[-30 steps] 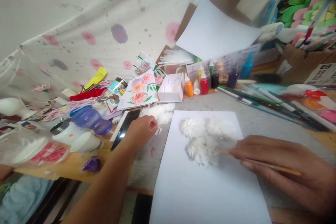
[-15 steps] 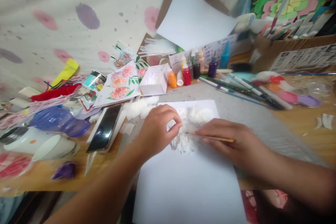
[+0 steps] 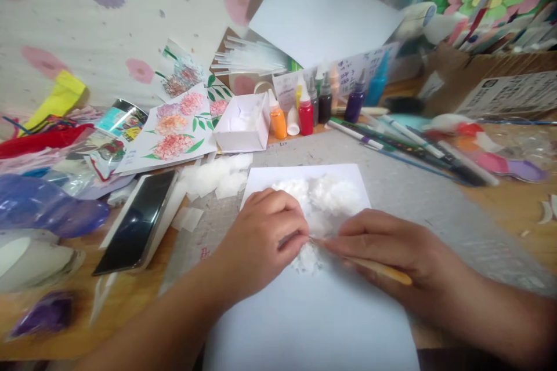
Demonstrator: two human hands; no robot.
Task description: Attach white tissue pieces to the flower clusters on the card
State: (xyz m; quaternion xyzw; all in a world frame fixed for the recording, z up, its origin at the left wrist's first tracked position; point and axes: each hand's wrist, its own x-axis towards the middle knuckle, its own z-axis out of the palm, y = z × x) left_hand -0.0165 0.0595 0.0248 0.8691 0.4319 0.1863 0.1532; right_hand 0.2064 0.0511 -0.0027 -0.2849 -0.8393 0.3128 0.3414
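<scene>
I'm watching my right hand [image 3: 404, 243] gripping a thin wooden stick [image 3: 387, 272] over white paper [image 3: 317, 324], my left hand [image 3: 267, 237] pinching fingers together beside its tip, fluffy white tufts [image 3: 335, 192] lying toward the far edge

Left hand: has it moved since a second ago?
Yes. Judged against the phone, the left hand has moved rightward: from beside it, at the white scraps, to above the white paper.
</scene>
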